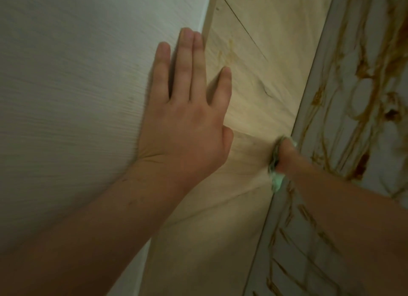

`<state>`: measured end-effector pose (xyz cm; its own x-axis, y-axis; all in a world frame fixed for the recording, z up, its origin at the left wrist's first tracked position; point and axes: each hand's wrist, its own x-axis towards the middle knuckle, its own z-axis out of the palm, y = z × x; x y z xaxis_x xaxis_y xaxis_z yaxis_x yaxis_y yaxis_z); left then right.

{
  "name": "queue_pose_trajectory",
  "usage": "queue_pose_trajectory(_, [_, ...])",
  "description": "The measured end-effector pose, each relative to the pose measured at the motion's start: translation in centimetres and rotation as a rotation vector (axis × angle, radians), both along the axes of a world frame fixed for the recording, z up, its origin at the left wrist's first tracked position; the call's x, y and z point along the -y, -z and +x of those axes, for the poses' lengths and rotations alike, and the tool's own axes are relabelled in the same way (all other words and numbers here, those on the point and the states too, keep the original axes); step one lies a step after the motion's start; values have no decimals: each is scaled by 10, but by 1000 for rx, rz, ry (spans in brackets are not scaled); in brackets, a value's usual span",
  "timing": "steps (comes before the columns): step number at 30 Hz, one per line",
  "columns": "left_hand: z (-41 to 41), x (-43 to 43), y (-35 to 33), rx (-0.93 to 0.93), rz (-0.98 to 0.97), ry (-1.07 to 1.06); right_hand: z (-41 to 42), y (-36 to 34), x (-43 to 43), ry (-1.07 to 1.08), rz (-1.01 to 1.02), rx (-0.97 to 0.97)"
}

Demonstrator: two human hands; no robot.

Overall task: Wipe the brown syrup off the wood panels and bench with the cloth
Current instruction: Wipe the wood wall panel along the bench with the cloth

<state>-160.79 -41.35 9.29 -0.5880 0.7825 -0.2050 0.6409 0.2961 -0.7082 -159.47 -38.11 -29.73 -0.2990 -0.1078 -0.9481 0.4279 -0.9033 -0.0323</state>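
Note:
My left hand (pixel 187 110) lies flat with straight fingers across the seam between a white textured wall (pixel 77 86) and the light wood panels (pixel 254 92). My right hand (pixel 284 154) presses a pale green cloth (pixel 277 181) against the lower edge of the wood panels, where they meet the bench; the fingers are hidden behind the cloth and wrist. A faint brown syrup smear (pixel 229 53) shows on the panels above my left fingers. Thick brown syrup trails (pixel 362 97) loop over the white bench (pixel 357 240) at the right.
A thin white edge strip (pixel 313 79) runs between the wood panels and the bench. The frame is blurred by motion.

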Motion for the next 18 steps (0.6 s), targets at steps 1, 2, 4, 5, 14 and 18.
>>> queue_pose_trajectory(1, [0, 0, 0, -4, 8, 3, -17, -8, -24, 47, 33, -66])
queue_pose_trajectory(2, [0, 0, 0, -7, 12, 5, -33, -14, -44, 77, 86, -116])
queue_pose_trajectory(4, [0, -1, 0, 0, 5, 5, -60, -21, -66, 128, 226, -109])
queue_pose_trajectory(5, [0, -1, 1, 3, 1, 3, -67, -25, -70, 159, 291, -115])
queue_pose_trajectory(14, [4, -3, -1, -40, -41, -14, 37, -188, 40, 37, 1237, -881])
queue_pose_trajectory(18, [2, -1, 0, -33, -31, -4, 1, -112, 7, 78, 938, -509])
